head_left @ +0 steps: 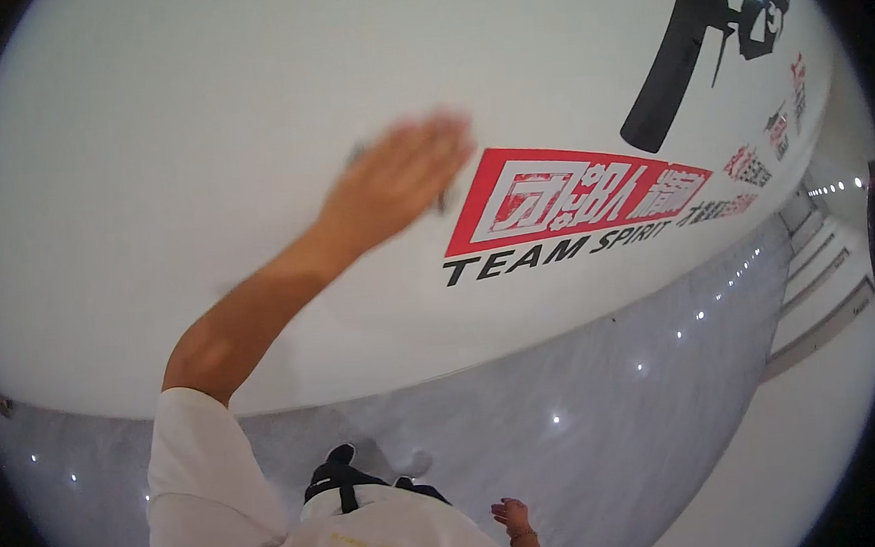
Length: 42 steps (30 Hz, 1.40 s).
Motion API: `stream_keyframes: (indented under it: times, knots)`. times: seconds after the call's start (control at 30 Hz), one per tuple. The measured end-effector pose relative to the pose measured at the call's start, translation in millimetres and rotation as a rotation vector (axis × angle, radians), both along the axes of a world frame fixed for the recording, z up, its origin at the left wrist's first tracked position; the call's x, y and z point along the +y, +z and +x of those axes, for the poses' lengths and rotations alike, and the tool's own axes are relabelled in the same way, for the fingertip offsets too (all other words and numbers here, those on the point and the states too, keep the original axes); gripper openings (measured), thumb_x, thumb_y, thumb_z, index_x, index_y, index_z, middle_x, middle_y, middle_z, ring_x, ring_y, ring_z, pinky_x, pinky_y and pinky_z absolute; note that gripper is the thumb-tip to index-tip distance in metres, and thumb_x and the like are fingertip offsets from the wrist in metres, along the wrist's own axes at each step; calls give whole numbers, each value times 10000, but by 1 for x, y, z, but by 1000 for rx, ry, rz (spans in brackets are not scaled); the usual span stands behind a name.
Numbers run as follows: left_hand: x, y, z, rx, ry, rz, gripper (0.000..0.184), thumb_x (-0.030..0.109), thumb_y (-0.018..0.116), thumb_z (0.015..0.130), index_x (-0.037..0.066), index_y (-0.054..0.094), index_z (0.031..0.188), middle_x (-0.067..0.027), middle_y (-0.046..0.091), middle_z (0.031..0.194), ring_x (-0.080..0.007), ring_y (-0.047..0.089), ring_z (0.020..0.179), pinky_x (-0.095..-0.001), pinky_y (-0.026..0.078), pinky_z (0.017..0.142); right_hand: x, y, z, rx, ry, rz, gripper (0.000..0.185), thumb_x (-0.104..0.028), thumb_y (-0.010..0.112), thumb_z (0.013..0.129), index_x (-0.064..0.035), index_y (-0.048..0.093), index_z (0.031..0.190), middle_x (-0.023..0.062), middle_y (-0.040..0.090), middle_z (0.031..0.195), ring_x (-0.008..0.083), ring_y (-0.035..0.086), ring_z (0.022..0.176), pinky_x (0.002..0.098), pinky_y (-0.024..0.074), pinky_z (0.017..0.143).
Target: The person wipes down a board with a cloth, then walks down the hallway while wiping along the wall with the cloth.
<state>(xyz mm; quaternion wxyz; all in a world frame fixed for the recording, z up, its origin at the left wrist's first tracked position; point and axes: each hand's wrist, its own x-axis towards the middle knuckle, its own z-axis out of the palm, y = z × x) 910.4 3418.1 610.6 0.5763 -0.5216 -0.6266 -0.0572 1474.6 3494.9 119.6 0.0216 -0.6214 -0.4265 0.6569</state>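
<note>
And there's your left hand [399, 183], blurred, fingers out straight and together over the white wall [179, 139], just left of the red sign [469, 211]! Dark bits peek out at its edges; any grip is impossible to tell. Down low, your right hand [512, 514] hangs loosely open, holding nothing visible.

The wall [179, 139] blocks passage ahead, with open air around the right hand [513, 516].
</note>
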Motion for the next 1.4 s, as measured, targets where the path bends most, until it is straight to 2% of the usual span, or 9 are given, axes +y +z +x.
stream_keyframes:
  times: [0.13,0.23,0.5,0.6,0.7,0.87,1.1,1.3,1.4]
  knots:
    - [-2,-189,-6,179,-73,-444,510,152,426,898,69,331,1392,-54,355,1433,-163,338,1317,-318,230,1116,26,-29,25,-38,4,-62,336,-192,443,897,27,492,1147,185,662,954,288,648,820,397,533,708]
    - [-11,-238,-11,216,-58,-559,482,127,433,893,70,375,1368,-38,398,1407,-148,376,1291,-308,251,1110,29,-8,33,-131,267,-125,336,-199,370,956,22,500,1174,172,664,990,247,653,818,359,541,638]
    - [-10,-56,1,-178,115,263,428,106,498,852,74,509,1278,-83,448,1378,-200,359,1321,-378,195,1106,17,-41,73,-261,397,-342,425,-288,427,932,3,453,1240,184,648,1033,272,633,899,402,512,764]
    - [4,-58,4,-179,175,441,422,123,504,857,82,512,1277,-84,457,1370,-197,369,1314,-358,207,1099,26,-62,60,-325,273,-336,397,-263,457,924,4,467,1218,182,656,1005,262,643,859,372,520,719]
    - [24,-162,-3,24,362,171,426,115,435,901,127,467,1326,-56,424,1400,-160,364,1316,-316,222,1091,31,-56,21,-278,203,-191,349,-225,475,919,24,507,1162,167,675,942,223,651,794,349,519,649]
    - [20,-368,1,263,115,-613,512,217,293,939,-2,273,1401,-95,251,1482,-194,200,1382,-332,134,1152,26,-45,-38,-85,293,-119,296,-231,478,931,-16,531,1128,143,670,961,219,646,864,346,507,732]
    - [6,-324,0,185,50,-433,448,183,299,939,11,401,1340,-63,367,1432,-170,300,1344,-286,179,1134,22,-41,-24,-43,354,-159,309,-250,460,933,-25,531,1132,125,673,966,213,642,887,350,499,764]
    - [-19,-164,1,-170,281,352,369,205,440,900,132,548,1245,-19,564,1259,-153,471,1227,-373,154,1107,19,-72,45,-288,303,-186,335,-240,512,901,-1,520,1136,139,679,924,222,646,812,347,508,677]
    - [-10,-219,-3,-116,268,349,348,207,513,876,133,571,1211,-23,591,1218,-161,516,1177,-393,191,1101,24,-82,55,-312,361,-265,340,-254,486,911,-4,519,1139,135,674,948,230,643,842,359,515,716]
